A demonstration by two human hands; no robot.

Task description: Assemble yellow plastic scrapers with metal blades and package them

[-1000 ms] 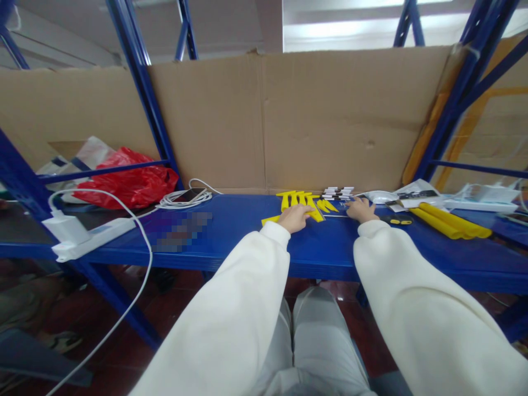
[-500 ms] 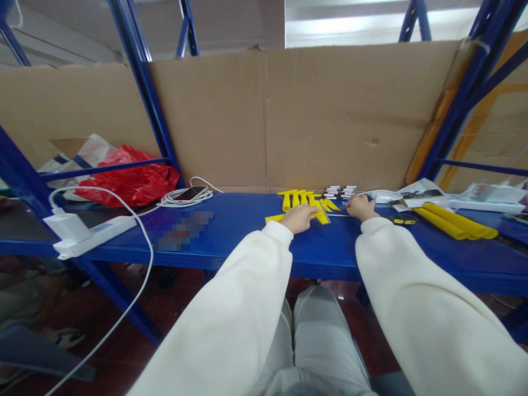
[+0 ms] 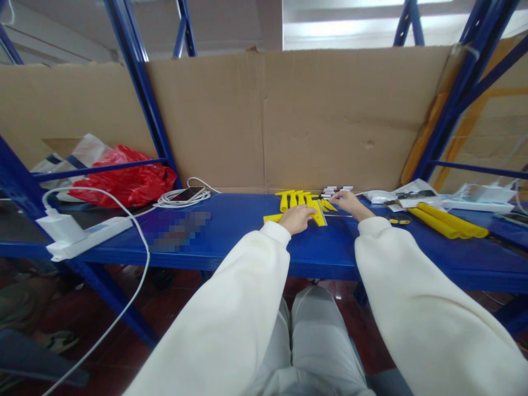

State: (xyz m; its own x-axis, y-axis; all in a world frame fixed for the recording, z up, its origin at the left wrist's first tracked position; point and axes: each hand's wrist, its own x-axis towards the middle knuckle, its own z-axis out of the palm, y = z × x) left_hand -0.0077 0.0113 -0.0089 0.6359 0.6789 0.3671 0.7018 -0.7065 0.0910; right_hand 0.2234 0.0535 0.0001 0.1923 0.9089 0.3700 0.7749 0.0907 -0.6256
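Note:
My left hand (image 3: 297, 219) lies over a flat yellow piece (image 3: 272, 218) on the blue table, fingers stretched out and pressing on it. Part of that piece is hidden under the hand. To the right, my right hand (image 3: 350, 203) reaches in with fingertips drawn together near small pointed yellow strips (image 3: 329, 205). Whatever is between those fingertips is too small to make out. Behind the left hand stands a row of yellow T-shaped pieces (image 3: 293, 199). Small black-and-white items (image 3: 328, 192) lie just beyond the right fingertips.
Yellow rolls (image 3: 449, 221), yellow-and-black scissors-like handles (image 3: 399, 219) and white packets (image 3: 379, 197) lie to the right. On the left are a power strip (image 3: 91, 236), a coiled white cable (image 3: 181, 198) and a red bag (image 3: 127, 179). A cardboard wall (image 3: 313, 121) bounds the back.
My right hand has moved left, to the small yellow strips beside the black-and-white items. My left hand stays on the yellow piece, its fingers slightly shifted. The view has turned slightly right.

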